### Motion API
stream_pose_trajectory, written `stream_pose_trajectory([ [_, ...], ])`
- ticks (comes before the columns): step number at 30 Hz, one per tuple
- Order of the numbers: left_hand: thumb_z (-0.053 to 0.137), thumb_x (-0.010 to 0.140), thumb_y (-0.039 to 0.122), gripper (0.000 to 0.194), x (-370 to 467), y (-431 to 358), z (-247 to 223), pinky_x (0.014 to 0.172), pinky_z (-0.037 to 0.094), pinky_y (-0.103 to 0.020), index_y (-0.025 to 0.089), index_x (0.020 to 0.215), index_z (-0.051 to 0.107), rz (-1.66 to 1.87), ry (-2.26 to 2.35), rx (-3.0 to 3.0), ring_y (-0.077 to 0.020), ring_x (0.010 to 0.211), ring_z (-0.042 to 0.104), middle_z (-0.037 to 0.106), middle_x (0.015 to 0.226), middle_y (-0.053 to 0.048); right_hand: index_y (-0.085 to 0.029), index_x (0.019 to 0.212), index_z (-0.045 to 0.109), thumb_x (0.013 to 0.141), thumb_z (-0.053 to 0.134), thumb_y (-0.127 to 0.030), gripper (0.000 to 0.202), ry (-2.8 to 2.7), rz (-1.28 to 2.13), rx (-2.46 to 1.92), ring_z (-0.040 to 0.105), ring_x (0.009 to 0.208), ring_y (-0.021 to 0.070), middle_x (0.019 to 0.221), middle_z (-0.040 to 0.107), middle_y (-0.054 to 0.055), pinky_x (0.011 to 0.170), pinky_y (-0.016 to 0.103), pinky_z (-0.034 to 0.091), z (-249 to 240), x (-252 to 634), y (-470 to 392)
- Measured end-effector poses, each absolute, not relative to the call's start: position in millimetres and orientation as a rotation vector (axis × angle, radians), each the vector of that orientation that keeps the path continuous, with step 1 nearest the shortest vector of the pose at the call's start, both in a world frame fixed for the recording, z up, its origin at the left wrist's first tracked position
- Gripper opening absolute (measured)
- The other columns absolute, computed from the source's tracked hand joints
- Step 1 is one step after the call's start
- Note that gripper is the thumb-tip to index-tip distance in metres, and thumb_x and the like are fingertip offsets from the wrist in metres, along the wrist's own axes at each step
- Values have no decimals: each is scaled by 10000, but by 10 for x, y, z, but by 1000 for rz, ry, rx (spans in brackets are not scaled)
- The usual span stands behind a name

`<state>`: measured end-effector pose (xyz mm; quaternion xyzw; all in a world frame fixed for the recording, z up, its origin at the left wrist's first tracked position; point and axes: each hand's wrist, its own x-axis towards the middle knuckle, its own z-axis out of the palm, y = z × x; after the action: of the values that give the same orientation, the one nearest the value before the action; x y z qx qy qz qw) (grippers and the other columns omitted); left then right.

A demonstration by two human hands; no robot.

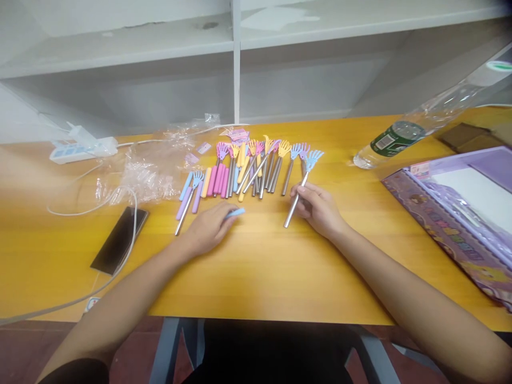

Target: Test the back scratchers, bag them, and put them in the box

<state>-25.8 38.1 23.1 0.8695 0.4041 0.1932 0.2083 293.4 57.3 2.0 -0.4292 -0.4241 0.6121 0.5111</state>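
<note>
My right hand (320, 208) is closed around the metal rod of a back scratcher (304, 181) with a blue claw head, tilted up and to the right. In my left hand (210, 226) is a blue handle sleeve (235, 213), its end poking out past the fingers. Just left of that hand lies a second back scratcher (186, 209) with a blue head, among purple sleeves (197, 198). Beyond both hands spreads a pile of back scratchers (274, 169) with pink, yellow, blue and purple heads, mixed with loose pink sleeves (218, 180) and yellow ones.
Clear plastic bags (148, 170) and small pink cards (239, 135) lie behind. A phone (120, 240) with a white cable (134, 224) over it and a power strip (84, 149) are at left. At right are a leaning water bottle (396, 138) and an open purple box (452, 229).
</note>
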Motion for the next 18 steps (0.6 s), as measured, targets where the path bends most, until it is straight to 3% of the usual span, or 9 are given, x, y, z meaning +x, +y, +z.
stream_pose_trajectory([
  [5, 439, 1130, 404, 313, -191, 370, 185, 940, 570, -371, 198, 1237, 650, 492, 973, 2368, -235, 1062, 728, 754, 1179, -102, -189, 993, 703, 893, 811, -492, 337, -991, 1603, -906, 367, 464, 81, 613, 550, -29, 488, 248, 233, 90, 2770, 428],
  [10, 411, 1142, 403, 338, -201, 395, 181, 950, 554, -365, 191, 1230, 660, 530, 989, 2330, -228, 1062, 714, 747, 1150, -94, -185, 1061, 742, 911, 799, -553, 402, -1121, 1681, -883, 463, 526, 91, 792, 691, 35, 514, 262, 317, 110, 2697, 341],
  [18, 459, 1124, 360, 282, -208, 399, 174, 933, 554, -353, 184, 1220, 656, 583, 976, 2290, -217, 1036, 714, 749, 1159, -96, -205, 996, 765, 911, 775, -612, 416, -1034, 1644, -891, 443, 514, 110, 748, 679, 36, 515, 286, 330, 104, 2751, 400],
])
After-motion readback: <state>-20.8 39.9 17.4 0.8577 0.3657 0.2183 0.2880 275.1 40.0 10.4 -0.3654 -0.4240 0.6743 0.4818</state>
